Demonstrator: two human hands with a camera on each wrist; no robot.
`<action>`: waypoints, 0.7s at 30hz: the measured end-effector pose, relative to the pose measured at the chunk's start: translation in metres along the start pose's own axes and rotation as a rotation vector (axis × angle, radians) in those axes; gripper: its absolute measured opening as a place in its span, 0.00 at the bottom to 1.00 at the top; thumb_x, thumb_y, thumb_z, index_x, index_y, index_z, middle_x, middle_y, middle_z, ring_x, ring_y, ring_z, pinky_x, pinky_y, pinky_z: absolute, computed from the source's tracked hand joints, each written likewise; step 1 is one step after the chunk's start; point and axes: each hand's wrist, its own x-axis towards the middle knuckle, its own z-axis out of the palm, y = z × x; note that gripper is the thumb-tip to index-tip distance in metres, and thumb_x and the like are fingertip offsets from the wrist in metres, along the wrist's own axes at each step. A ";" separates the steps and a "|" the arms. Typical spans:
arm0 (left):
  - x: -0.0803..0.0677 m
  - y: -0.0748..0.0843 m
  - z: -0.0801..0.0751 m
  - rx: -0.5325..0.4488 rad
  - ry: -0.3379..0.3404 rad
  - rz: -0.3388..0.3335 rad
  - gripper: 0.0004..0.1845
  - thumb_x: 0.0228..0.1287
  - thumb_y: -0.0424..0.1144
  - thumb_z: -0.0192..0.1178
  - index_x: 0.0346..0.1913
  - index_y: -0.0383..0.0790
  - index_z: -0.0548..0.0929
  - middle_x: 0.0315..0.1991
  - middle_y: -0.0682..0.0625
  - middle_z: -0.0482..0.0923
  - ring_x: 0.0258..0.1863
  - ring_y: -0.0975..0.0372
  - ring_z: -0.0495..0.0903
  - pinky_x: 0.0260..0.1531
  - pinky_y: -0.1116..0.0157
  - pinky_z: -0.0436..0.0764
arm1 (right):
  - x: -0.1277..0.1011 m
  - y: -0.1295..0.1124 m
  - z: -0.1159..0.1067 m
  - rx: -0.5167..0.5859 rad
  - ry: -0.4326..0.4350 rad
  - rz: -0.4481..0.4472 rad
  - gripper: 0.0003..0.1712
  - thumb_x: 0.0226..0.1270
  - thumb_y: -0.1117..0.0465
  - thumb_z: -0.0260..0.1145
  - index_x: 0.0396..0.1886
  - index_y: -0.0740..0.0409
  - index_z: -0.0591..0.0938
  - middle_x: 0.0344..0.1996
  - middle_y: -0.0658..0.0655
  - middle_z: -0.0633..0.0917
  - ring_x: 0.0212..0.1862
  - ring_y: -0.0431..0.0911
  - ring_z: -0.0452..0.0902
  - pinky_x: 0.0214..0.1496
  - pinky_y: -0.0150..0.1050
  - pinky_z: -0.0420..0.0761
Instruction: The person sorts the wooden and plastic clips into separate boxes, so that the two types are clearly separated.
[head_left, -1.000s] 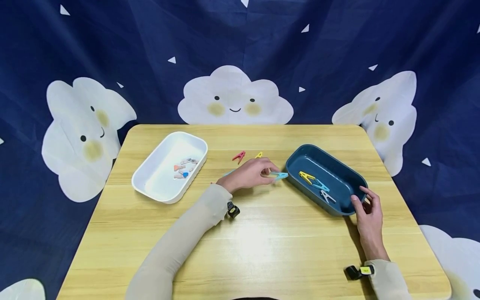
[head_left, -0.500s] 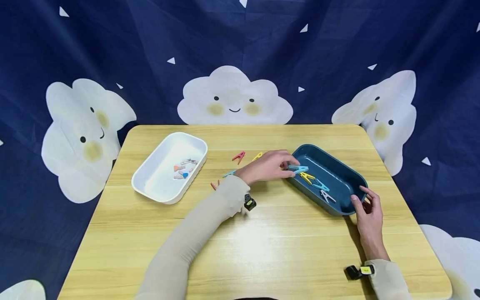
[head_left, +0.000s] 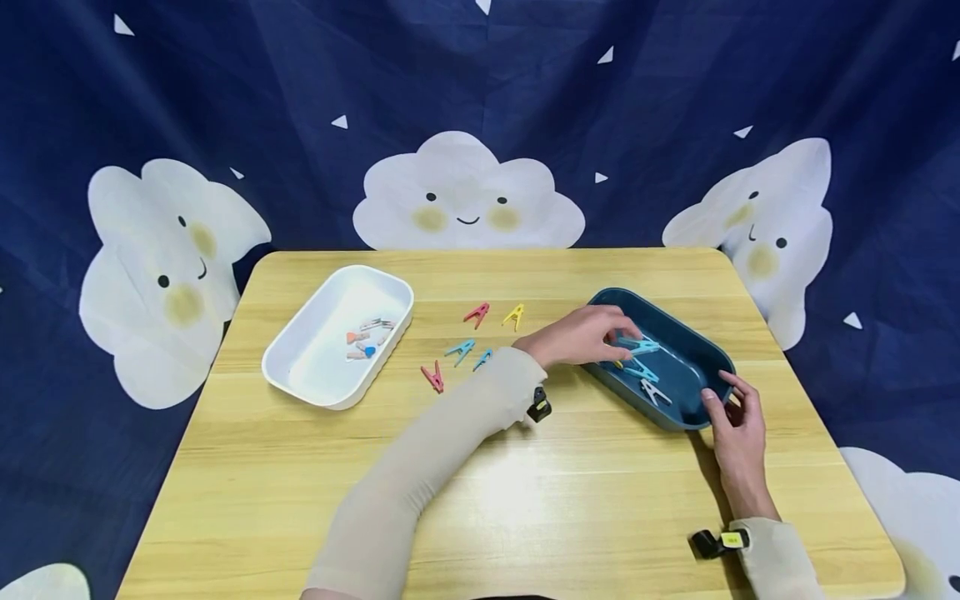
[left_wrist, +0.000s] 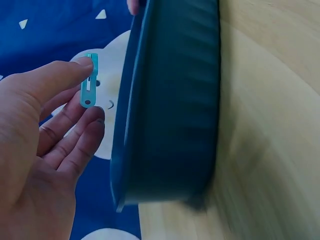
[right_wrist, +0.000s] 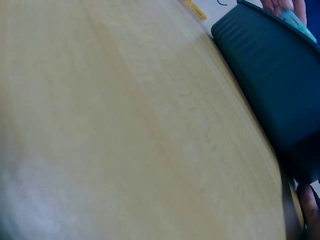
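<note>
From the head camera, the left hand [head_left: 573, 336] has travelled from the table beside the dark teal oval plastic tray [head_left: 697, 350] to over its inside, carrying the light blue plastic clothespin [head_left: 640, 344] pinched in its fingers; so this peg looks about to join those already in the tray. The right hand [head_left: 737, 433] still rests open against the tray's near end.

The left wrist view confirms the pinch on the clothespin [left_wrist: 89, 85]. The right wrist view shows mostly the wooden table [right_wrist: 125, 130].
</note>
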 end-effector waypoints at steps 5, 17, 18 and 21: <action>0.016 0.007 0.005 0.052 -0.029 -0.023 0.20 0.81 0.47 0.65 0.70 0.48 0.85 0.56 0.56 0.81 0.51 0.69 0.80 0.53 0.77 0.77 | -0.001 -0.002 0.000 -0.042 -0.008 0.011 0.30 0.84 0.49 0.66 0.80 0.39 0.73 0.77 0.47 0.70 0.64 0.40 0.71 0.55 0.15 0.72; 0.045 0.000 0.029 0.126 -0.076 -0.128 0.19 0.82 0.47 0.64 0.70 0.53 0.84 0.59 0.58 0.81 0.57 0.68 0.79 0.57 0.74 0.77 | 0.001 0.000 -0.001 -0.060 -0.014 0.015 0.31 0.84 0.48 0.65 0.81 0.37 0.72 0.78 0.46 0.69 0.64 0.39 0.69 0.55 0.16 0.71; 0.047 0.000 0.031 0.132 -0.080 -0.133 0.19 0.82 0.47 0.64 0.70 0.53 0.84 0.60 0.58 0.81 0.58 0.68 0.79 0.58 0.74 0.77 | 0.001 0.000 -0.001 -0.061 -0.013 0.014 0.31 0.84 0.48 0.65 0.81 0.37 0.72 0.77 0.45 0.69 0.64 0.39 0.69 0.55 0.16 0.71; 0.053 0.000 0.035 0.142 -0.103 -0.158 0.20 0.82 0.46 0.63 0.71 0.54 0.84 0.62 0.58 0.80 0.60 0.68 0.79 0.60 0.74 0.77 | 0.000 0.000 -0.001 -0.062 -0.011 0.011 0.30 0.84 0.48 0.66 0.81 0.37 0.72 0.76 0.44 0.70 0.63 0.38 0.70 0.55 0.16 0.71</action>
